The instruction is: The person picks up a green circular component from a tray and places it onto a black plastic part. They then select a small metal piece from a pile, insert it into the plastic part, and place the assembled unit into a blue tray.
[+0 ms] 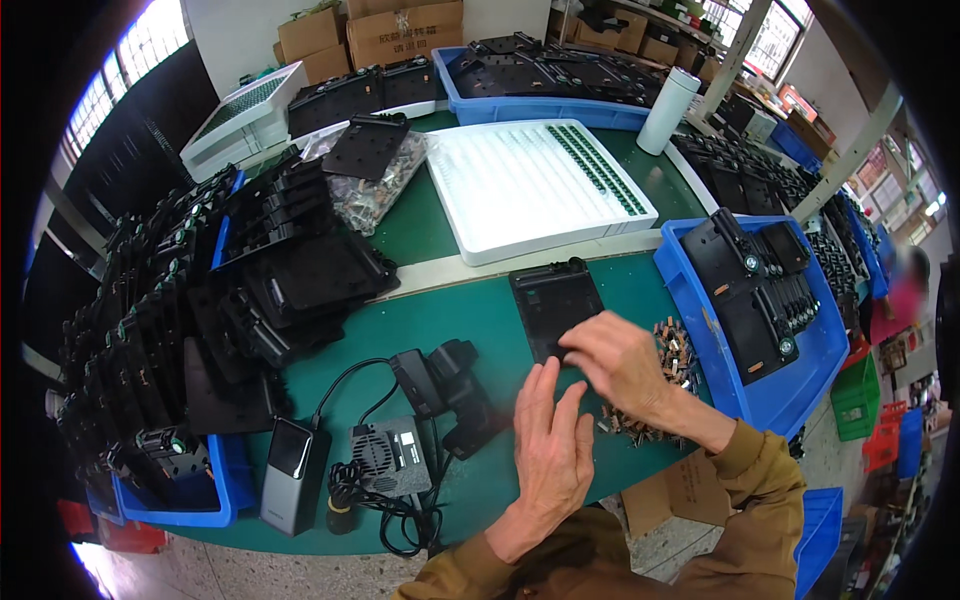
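A flat black plastic panel (553, 308) with a ridged upper edge lies on the green table in front of me. My left hand (545, 440) is at the panel's lower edge, its fingers stretched out and holding nothing visible. Over the panel's lower right corner is my right hand (628, 368), thumb and fingers bent together. Whatever may be between those fingertips is too small or hidden to make out. Small copper-and-black cylindrical parts (676, 352) form a loose pile beside and partly behind my right hand and wrist.
A white tray (500, 195) with rows of small green parts lies beyond the panel. At right stands a blue bin (745, 400) of black assemblies. Stacked black panels (310, 285) fill the left. A power bank (295, 475), cables and a small fan-grilled device (390, 455) sit near the front edge.
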The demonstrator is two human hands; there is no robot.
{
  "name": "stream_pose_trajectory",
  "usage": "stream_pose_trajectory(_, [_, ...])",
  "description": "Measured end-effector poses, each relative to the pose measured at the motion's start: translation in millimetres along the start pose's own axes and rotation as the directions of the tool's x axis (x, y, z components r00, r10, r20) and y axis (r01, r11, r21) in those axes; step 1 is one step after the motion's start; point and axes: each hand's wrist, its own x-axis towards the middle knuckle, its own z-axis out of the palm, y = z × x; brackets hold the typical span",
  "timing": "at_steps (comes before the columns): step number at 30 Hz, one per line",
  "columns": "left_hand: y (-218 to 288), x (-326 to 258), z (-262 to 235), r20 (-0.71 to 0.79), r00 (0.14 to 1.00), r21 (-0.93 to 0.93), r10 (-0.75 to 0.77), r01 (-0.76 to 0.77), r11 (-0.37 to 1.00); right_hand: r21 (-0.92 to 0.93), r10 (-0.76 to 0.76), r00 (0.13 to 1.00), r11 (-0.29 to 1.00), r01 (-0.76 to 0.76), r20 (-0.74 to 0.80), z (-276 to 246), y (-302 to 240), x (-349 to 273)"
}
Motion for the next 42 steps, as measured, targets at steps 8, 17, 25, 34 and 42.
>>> stream_pose_trajectory(8, [2, 0, 0, 0.370, 0.922, 0.336, -0.112, -0.020, 0.942, -0.210, 0.228, 0.973, 0.950, -0.230, -0.032, -29, 64, 49])
stream_pose_trajectory(17, [3, 0, 1, 0.400, 0.906, 0.359, -0.142, -0.012, 0.933, -0.165, 0.607, 0.771, 0.754, -0.635, -0.193, 8, 184, 129])
stream_pose_trajectory(25, [2, -1, 0, 0.420, 0.892, 0.392, -0.169, -0.011, 0.920, -0.299, 0.504, 0.851, 0.798, -0.523, -0.146, 15, 212, 137])
stream_pose_trajectory(34, [4, 2, 1, 0.439, 0.879, 0.445, -0.187, -0.032, 0.895, -0.487, 0.216, 0.966, 0.865, -0.123, 0.140, -3, 220, 141])
stream_pose_trajectory(42, [4, 2, 3, 0.442, 0.879, 0.424, -0.178, -0.030, 0.905, -0.298, 0.108, 0.942, 0.954, -0.009, 0.317, -15, 238, 150])
